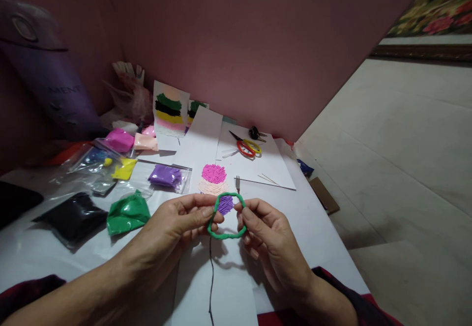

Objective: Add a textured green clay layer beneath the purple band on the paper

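Note:
A closed loop of green modelling clay (pixel 225 236) is held up between both hands, over a white sheet. My left hand (pixel 184 220) pinches its left side between thumb and fingers. On the opposite side, my right hand (pixel 271 240) pinches the loop the same way. Beneath and beyond it, textured clay patches lie on the white sheet (pixel 214 286): a pink patch (pixel 214 173), a pale peach patch (pixel 213 187) and a purple patch (pixel 225 204), partly hidden by the loop and fingers. A thin dark line (pixel 211 277) runs down the sheet below the loop.
Left lie bags of black clay (pixel 73 220), green clay (pixel 128 213), purple clay (pixel 164 175) and yellow clay (pixel 124 168). A small fork (pixel 238 183) lies beyond my hands. Scissors (pixel 246 147) rest on white paper at the back. A striped colour card (pixel 169 112) leans near the pink wall.

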`<state>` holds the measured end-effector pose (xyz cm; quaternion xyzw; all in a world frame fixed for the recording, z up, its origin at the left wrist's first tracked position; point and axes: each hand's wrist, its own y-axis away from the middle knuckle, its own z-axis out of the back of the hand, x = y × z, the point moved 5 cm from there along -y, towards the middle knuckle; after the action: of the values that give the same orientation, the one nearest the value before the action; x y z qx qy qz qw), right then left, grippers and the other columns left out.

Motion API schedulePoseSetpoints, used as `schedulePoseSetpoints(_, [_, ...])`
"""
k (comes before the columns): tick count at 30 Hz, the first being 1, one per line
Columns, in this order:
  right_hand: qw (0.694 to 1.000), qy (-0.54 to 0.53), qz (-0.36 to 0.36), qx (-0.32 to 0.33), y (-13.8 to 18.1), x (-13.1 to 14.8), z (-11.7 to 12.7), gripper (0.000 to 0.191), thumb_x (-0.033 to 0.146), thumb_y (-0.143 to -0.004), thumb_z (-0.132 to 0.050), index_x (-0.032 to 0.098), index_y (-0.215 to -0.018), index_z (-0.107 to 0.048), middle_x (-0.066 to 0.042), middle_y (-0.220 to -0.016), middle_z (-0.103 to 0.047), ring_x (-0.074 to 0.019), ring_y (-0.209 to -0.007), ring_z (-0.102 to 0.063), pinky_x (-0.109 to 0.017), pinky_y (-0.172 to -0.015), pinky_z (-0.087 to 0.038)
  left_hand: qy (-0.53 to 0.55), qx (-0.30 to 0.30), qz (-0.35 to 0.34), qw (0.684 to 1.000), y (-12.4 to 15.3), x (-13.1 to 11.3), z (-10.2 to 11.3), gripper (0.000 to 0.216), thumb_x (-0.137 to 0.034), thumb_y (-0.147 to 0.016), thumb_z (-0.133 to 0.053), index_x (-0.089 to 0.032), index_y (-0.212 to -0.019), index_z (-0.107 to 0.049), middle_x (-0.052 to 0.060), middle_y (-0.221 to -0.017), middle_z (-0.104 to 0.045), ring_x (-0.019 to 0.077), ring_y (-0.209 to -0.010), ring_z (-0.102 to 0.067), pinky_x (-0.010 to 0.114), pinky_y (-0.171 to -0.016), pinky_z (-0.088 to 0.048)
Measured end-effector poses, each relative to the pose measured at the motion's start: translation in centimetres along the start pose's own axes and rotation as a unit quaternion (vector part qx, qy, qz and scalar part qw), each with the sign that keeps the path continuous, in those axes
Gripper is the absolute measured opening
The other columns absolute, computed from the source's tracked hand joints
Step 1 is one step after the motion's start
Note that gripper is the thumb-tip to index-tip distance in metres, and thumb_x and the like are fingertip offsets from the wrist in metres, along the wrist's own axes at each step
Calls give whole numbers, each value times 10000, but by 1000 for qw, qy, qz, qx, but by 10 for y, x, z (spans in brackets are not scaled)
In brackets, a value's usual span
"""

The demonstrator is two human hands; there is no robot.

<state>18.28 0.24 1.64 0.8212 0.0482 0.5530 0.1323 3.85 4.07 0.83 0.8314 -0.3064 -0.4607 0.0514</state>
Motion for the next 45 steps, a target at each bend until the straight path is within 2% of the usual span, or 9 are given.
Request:
schedulePoseSetpoints(7, [1000,0,-2,2,0,0,0,328,412,-710,-803,142,-803,-641,47,-641,-504,-16,-435,-352,-135,-376,-236,3,20,9,1000,1,1,-2,152,-262,-787,-750,-169,-907,-755,40,-757,-713,136,-720,-615,227,-744,-466])
schedulePoseSetpoints(13, [1000,3,6,15,-2,-2,0,291,413,-769,-753,150,-791,-630,45,-641,-506,-26,-446,-355,-140,-373,-237,27,72,27,997,2,4,-7,200,-343,-858,-664,-157,-828,-731,30,-735,-640,147,-718,-549,251,-738,-437])
schedulePoseSetpoints(19, [999,35,6,38,-3,-5,1,313,415,-890,-622,154,-721,-587,30,-629,-541,-12,-398,-325,-159,-377,-204,75,48,35,995,5,0,-7,222,-307,-870,-642,-152,-726,-709,36,-757,-664,165,-770,-600,282,-824,-459])
schedulePoseSetpoints(23, [997,60,7,56,-4,-8,0,330,438,-920,-574,154,-753,-593,29,-593,-544,-13,-381,-323,-166,-377,-203,111,79,42,990,4,-2,-9,276,-368,-891,-607,-146,-762,-708,49,-794,-683,181,-814,-615,288,-832,-471])
schedulePoseSetpoints(29, [996,64,-7,61,-5,-12,-1,317,444,-879,-623,131,-832,-631,-7,-720,-609,1,-383,-341,-164,-355,-190,133,118,39,983,6,-5,-13,296,-365,-925,-527,-126,-975,-695,92,-849,-700,220,-830,-638,320,-810,-494])
schedulePoseSetpoints(34, [995,76,-4,72,-5,-11,-1,325,452,-909,-578,136,-856,-627,31,-556,-560,-6,-354,-328,-177,-381,-196,141,113,35,983,5,-3,-10,338,-408,-910,-542,-122,-1025,-682,101,-867,-700,229,-834,-639,321,-795,-510])
schedulePoseSetpoints(40, [994,90,-6,61,-8,-14,2,343,480,-876,-611,141,-924,-627,28,-568,-564,-18,-367,-340,-171,-366,-191,133,126,28,983,5,-5,-11,308,-358,-909,-553,-102,-870,-718,106,-860,-691,221,-834,-634,312,-796,-526])
schedulePoseSetpoints(45, [995,82,-15,61,-6,-18,1,316,462,-844,-667,154,-903,-636,41,-578,-532,-31,-405,-346,-161,-371,-238,72,92,39,992,7,-4,-8,144,-220,-832,-663,-96,-864,-727,104,-884,-694,208,-861,-632,290,-820,-519])
